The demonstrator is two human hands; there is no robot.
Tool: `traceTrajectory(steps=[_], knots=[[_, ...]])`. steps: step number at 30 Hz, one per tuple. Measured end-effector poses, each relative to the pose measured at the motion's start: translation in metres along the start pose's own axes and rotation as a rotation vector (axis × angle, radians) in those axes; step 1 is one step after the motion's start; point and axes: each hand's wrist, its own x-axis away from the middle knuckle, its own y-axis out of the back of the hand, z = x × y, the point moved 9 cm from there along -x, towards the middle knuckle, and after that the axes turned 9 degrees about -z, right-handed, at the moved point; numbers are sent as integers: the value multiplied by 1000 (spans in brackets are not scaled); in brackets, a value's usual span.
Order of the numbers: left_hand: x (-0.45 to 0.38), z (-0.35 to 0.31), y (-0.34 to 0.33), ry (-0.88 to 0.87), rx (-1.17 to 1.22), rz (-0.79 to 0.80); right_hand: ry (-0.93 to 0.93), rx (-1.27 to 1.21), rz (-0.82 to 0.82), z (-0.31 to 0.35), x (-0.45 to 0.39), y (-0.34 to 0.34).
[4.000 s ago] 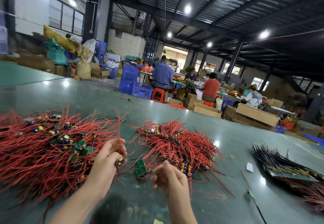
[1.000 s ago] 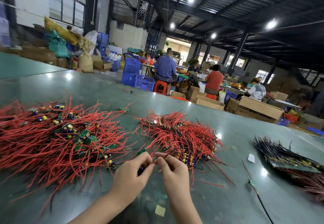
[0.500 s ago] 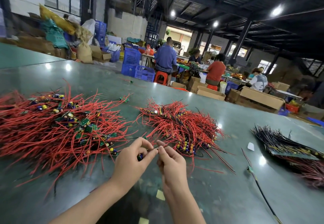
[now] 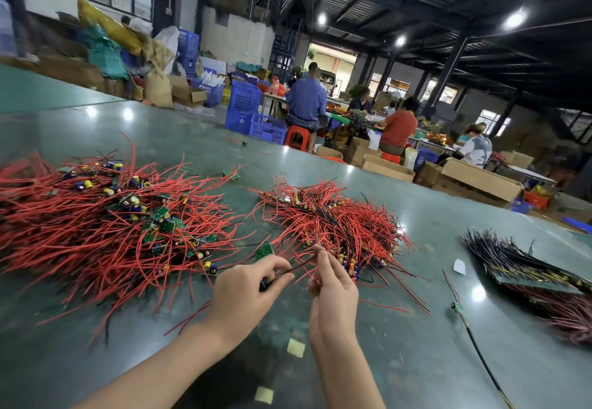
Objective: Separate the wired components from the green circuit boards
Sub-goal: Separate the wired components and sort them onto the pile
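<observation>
My left hand [image 4: 246,290] pinches a small green circuit board [image 4: 265,250] with its component, held just above the table. My right hand [image 4: 333,283] pinches the thin wires [image 4: 299,267] that run from that board. The two hands are a short gap apart with the wires stretched between them. A big heap of red-wired boards [image 4: 112,226] lies to the left. A smaller pile of red-wired parts [image 4: 333,219] lies straight ahead, touching my right fingertips.
The wide green table [image 4: 416,360] carries a bundle of dark-wired boards [image 4: 525,267] at the right, one loose wired board [image 4: 456,307], and paper scraps [image 4: 295,347]. People sit working among blue crates and cardboard boxes beyond the far edge.
My hands, close together before, have drawn slightly apart with the wires taut between them. Four seconds ago they were apart, the left one at the big heap.
</observation>
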Motion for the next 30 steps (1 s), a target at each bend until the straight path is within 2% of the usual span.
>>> traceTrajectory(steps=[5, 9, 12, 15, 20, 25, 27, 30], knots=[[-1, 8, -1, 68, 121, 11, -76, -12, 3, 0, -5, 2], [2, 6, -3, 23, 73, 29, 162, 219, 9, 17, -5, 3], [0, 15, -5, 114, 153, 54, 206, 213, 25, 22, -5, 2], [-2, 18, -8, 148, 225, 92, 183, 165, 2, 22, -8, 7], [-4, 21, -17, 236, 387, 185, -50, -76, 63, 6, -11, 3], [-6, 27, -20, 322, 485, 241, 156, 99, 63, 22, -12, 5], [-6, 26, -22, 338, 495, 270, 124, 62, 62, 20, -13, 5], [-4, 25, -26, 369, 535, 294, -124, -185, 91, 2, -13, -1]])
